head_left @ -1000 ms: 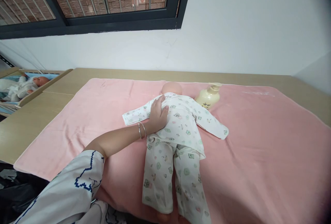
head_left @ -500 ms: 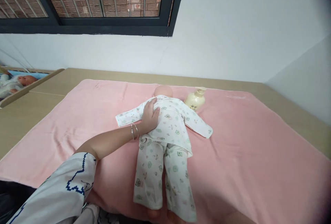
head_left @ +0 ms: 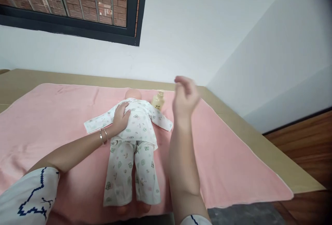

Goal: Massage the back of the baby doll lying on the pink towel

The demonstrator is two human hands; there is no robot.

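A baby doll (head_left: 136, 124) in white printed pyjamas lies stretched out on a pink blanket (head_left: 64, 107), its bald head toward the wall and its feet toward me. My left hand (head_left: 121, 117) lies flat on the left side of the doll's upper body, fingers extended, with bangles on the wrist. Raised over the blanket to the right of the doll is my right hand (head_left: 185, 95), blurred, its fingers loosely bent and nothing visible in them. A cream pump bottle (head_left: 157, 101) stands beside the doll's head, touching or close behind its right-hand sleeve.
The blanket covers a wooden tabletop (head_left: 261, 152) set against a white wall (head_left: 176, 27). A dark-framed window (head_left: 77, 33) with bars is at upper left. Brown wood panelling (head_left: 306, 142) and grey floor (head_left: 246, 214) lie beyond the table's right side.
My view has swung to the right. My right hand has come up from the bottom edge to beside the bottle. My left hand stays on the doll.
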